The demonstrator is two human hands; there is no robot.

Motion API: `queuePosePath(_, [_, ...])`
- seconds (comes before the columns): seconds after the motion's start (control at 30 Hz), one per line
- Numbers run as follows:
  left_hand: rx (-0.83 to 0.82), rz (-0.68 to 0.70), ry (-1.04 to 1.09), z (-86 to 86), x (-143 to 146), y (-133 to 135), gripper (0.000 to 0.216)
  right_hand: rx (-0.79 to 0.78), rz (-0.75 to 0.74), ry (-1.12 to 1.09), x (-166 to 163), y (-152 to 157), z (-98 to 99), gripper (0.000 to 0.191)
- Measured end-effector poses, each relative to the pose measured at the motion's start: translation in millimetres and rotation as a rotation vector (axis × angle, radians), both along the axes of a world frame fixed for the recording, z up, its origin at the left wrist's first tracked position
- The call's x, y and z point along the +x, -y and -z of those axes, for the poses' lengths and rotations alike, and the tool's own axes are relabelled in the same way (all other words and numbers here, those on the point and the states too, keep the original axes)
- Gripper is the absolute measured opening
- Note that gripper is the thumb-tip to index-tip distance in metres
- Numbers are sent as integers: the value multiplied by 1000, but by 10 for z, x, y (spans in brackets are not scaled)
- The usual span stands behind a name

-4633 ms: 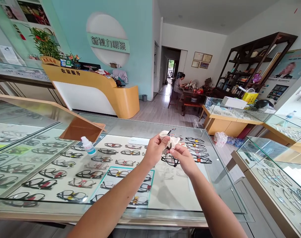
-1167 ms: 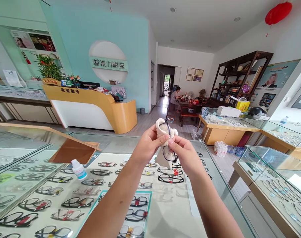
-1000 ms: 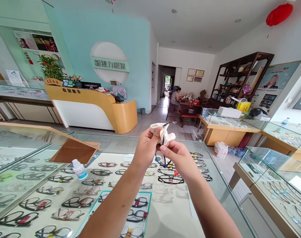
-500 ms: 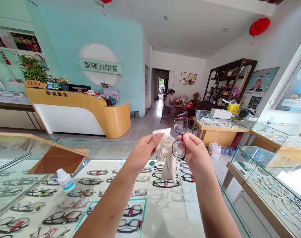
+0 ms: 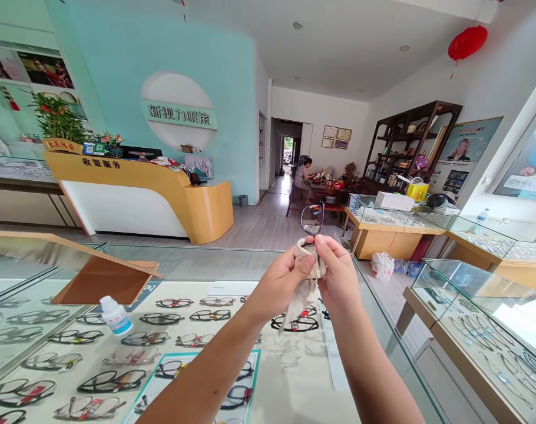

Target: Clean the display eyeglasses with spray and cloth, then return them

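Observation:
Both my hands meet above a glass display counter (image 5: 383, 330). My left hand (image 5: 282, 281) pinches a cream cleaning cloth (image 5: 300, 290) against a pair of dark-framed glasses (image 5: 312, 219). My right hand (image 5: 338, 277) grips the same glasses from the right, fingers closed. One lens sticks up above my fingers; the other is wrapped in the cloth. The cloth's tail hangs down below my hands.
A small white bottle (image 5: 115, 315) stands on the counter at the left, near an open wooden lid (image 5: 100, 277). Several frames lie under the glass. More glass cases (image 5: 484, 294) stand at the right. A person sits at a far table (image 5: 302, 174). A yellow reception desk (image 5: 162, 194) is behind.
Half a second ago the cloth hung apart from the glasses in my right hand. Now both hands have come together and the cloth is pressed round the lower lens.

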State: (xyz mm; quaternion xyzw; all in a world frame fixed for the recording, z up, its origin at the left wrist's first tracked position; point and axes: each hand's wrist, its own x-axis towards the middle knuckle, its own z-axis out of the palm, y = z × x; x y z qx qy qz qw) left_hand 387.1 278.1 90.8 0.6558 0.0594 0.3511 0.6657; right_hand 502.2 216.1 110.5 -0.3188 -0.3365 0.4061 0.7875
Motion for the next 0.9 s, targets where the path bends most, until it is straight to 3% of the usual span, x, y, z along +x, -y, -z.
queuePosePath(0.17, [11, 21, -14, 54, 17, -46, 65, -9, -7, -34, -9, -29, 30, 47])
queuePosePath(0.43, [-14, -289, 132, 55, 107, -42, 58, 24, 2, 74, -45, -81, 133, 38])
queuePosePath(0.7, [-12, 87, 9, -3, -23, -107, 54, 6, 24, 45, 67, -47, 70, 41])
queuePosePath(0.77, [-45, 38, 48, 10, 11, -49, 56, 13, 34, 73, 31, -7, 76, 39])
queuePosePath(0.9, [-109, -206, 152, 23, 75, 37, 54, 72, -13, 176, -26, 40, 88, 33])
